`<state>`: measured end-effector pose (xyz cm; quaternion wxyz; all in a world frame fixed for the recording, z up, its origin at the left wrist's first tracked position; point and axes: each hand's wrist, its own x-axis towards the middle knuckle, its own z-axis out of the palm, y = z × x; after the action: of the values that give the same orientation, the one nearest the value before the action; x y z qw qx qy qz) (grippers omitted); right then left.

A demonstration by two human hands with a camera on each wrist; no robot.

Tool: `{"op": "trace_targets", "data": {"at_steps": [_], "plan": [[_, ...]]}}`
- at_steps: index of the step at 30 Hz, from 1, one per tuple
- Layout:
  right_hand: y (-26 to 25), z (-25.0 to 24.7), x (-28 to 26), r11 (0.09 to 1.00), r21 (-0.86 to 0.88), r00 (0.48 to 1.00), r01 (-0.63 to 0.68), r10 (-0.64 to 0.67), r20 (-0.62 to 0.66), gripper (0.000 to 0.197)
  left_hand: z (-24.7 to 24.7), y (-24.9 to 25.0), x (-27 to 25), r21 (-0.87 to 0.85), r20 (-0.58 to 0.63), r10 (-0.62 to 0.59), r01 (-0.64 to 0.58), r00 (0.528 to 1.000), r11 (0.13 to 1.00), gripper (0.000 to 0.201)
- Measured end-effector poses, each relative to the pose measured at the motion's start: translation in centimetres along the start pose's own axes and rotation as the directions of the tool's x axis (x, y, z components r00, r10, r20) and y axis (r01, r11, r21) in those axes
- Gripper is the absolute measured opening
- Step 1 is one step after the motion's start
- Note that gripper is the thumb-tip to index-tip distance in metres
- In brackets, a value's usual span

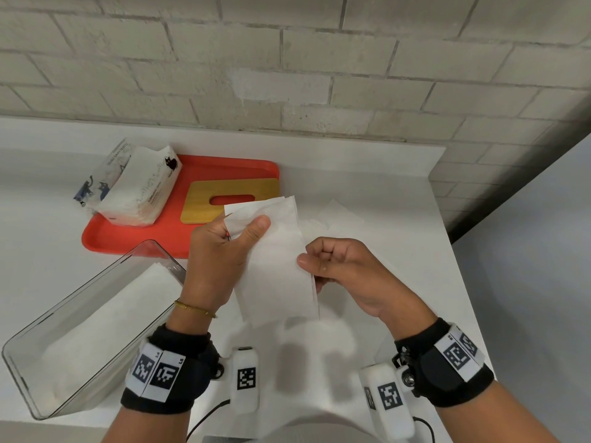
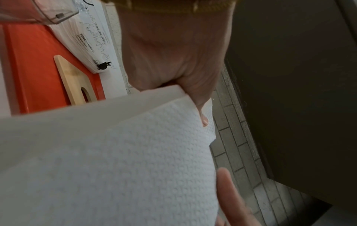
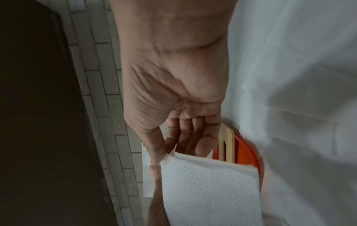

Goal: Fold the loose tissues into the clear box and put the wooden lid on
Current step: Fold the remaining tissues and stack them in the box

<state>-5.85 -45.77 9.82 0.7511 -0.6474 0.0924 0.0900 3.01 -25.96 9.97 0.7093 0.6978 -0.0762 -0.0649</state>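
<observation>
Above the white table I hold a folded white tissue (image 1: pixel 275 266) (image 2: pixel 115 160) (image 3: pixel 208 191) with both hands. My left hand (image 1: pixel 243 238) grips its upper left part, thumb on top. My right hand (image 1: pixel 316 263) pinches its right edge between thumb and curled fingers. The clear box (image 1: pixel 96 282) stands at the left, open, with folded tissues (image 1: pixel 105 327) inside. The wooden lid (image 1: pixel 204 193) (image 2: pixel 73 79) (image 3: pixel 228 142) with its slot lies on the red tray (image 1: pixel 134 238). More loose tissues (image 1: pixel 342 212) (image 3: pixel 309 107) lie on the table beyond my right hand.
An opened tissue pack (image 1: pixel 137 187) (image 2: pixel 90 42) with cat prints rests on the tray's left end. A brick wall (image 1: pixel 287 75) runs behind the table. The table's right edge (image 1: pixel 460 282) drops to a grey floor.
</observation>
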Motion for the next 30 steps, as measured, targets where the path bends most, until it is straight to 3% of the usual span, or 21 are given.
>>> {"op": "trace_targets", "data": {"at_steps": [6,10,17,22,30], "plan": [[-0.2,-0.2,-0.4,0.996,-0.086,0.998,-0.035,0.039,0.041,0.018,-0.1,-0.1,0.2,-0.01,-0.025,-0.036,0.036,0.999,0.999,0.009],[0.2,-0.4,-0.5,0.982,-0.18,0.998,-0.06,0.062,0.003,0.012,-0.1,-0.2,0.2,-0.013,-0.041,-0.043,0.043,0.998,0.999,0.013],[0.2,-0.4,-0.7,0.985,-0.159,0.997,-0.072,0.078,0.03,0.008,-0.3,-0.3,0.2,-0.021,-0.061,-0.092,0.091,0.994,0.996,0.016],[0.4,-0.5,-0.9,0.961,-0.255,0.993,-0.109,0.117,0.018,0.012,-0.4,-0.3,0.2,-0.021,-0.078,-0.1,0.099,0.992,0.995,0.016],[0.4,-0.8,-1.3,0.981,-0.162,0.99,-0.11,0.122,0.065,0.004,-0.6,-0.4,0.1,-0.026,-0.083,-0.116,0.114,0.99,0.993,0.016]]}}
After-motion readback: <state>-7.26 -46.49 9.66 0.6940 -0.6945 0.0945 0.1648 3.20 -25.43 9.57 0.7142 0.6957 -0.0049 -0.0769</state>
